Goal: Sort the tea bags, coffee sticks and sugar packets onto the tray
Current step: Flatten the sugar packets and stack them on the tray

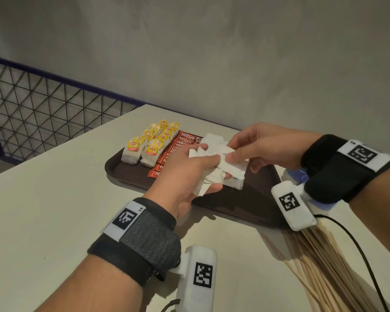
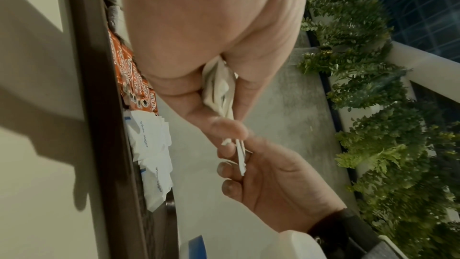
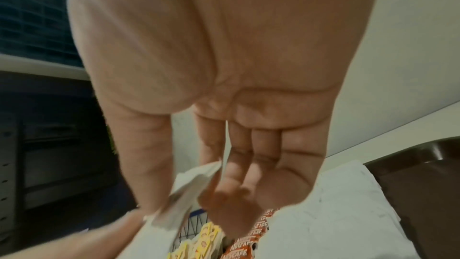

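The left hand (image 1: 185,176) grips a fanned bunch of white sugar packets (image 1: 214,167), and the right hand (image 1: 257,147) pinches one packet at the top of that bunch, both above the tray (image 1: 131,174). Under the hands more sugar packets lie on the tray; beyond the left hand sit coffee sticks (image 1: 178,149), then tea bags (image 1: 149,143). Sugar seems the step in hand: next, peel one packet free and lay it beside those below. Wooden stirrers (image 1: 320,266) lie on the counter (image 1: 54,210) under the right wrist.
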A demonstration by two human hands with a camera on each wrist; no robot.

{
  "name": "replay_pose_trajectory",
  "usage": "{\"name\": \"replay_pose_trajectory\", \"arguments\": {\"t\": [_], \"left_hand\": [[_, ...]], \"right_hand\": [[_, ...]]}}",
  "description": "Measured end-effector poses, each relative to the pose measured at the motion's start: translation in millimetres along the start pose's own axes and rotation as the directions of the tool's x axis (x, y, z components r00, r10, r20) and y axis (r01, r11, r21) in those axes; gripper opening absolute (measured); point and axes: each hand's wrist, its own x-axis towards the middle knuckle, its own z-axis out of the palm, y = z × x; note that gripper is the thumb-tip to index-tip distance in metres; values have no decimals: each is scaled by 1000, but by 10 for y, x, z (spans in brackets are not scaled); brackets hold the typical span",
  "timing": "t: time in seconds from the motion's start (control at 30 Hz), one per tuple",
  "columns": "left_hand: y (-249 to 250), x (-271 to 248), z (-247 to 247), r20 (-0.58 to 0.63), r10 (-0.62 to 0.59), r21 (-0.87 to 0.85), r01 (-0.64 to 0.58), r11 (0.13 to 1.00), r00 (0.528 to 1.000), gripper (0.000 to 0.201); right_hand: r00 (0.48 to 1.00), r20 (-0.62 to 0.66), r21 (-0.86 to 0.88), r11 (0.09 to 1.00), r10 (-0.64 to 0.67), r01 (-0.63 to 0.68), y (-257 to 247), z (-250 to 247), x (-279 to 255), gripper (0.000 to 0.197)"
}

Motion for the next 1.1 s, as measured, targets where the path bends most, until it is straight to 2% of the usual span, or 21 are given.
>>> {"name": "replay_pose_trajectory", "arguments": {"t": [0.1,0.17,0.23,0.3,0.4,0.47,0.57,0.67,0.73,0.77,0.87,0.97,1.03,1.1], "left_hand": [[30,-13,12,-12,-41,-11,40,999,999,24],[53,-26,8,11,-76,-41,76,996,997,24],[45,-24,3,29,-62,-36,63,997,998,28],[15,-19,7,29,-38,-22,39,999,999,35],[-14,-8,8,40,-46,13,45,999,998,45],[-22,-2,11,64,-52,37,49,998,997,47],[-26,10,16,7,-19,26,18,999,1000,46],[-5,17,-9,-71,44,30,-42,999,996,35],[30,10,-14,-63,61,26,-59,998,996,25],[50,-7,-7,-33,53,14,-53,999,998,19],[103,-77,16,25,24,18,-24,1000,999,23],[92,-73,-13,-29,19,35,-18,999,999,27],[69,-37,-45,-76,10,34,-8,999,997,21],[50,-7,-55,-103,-5,29,8,1000,995,24]], "right_hand": [[999,-23,-62,998,-32,31,13,43,-27,16],[997,-58,-65,997,-56,52,34,50,-35,18],[993,-101,-52,997,-69,64,55,55,-32,22],[987,-149,43,997,-56,63,58,60,-29,25],[981,-194,281,956,-29,84,-8,89,-27,9],[965,-262,328,937,-30,118,-35,104,-4,12],[898,-436,239,955,-55,174,-56,151,10,18],[849,-517,70,984,-105,164,-66,203,26,13],[861,-497,-1,992,-108,124,-88,261,36,14],[889,-450,6,995,-90,103,-107,301,31,13],[975,-222,120,991,-22,50,-150,416,10,18],[990,-143,244,969,-14,49,-159,423,-3,12],[991,-130,318,947,-10,52,-139,382,-14,11],[987,-160,233,972,2,36,-102,342,-13,20]]}}
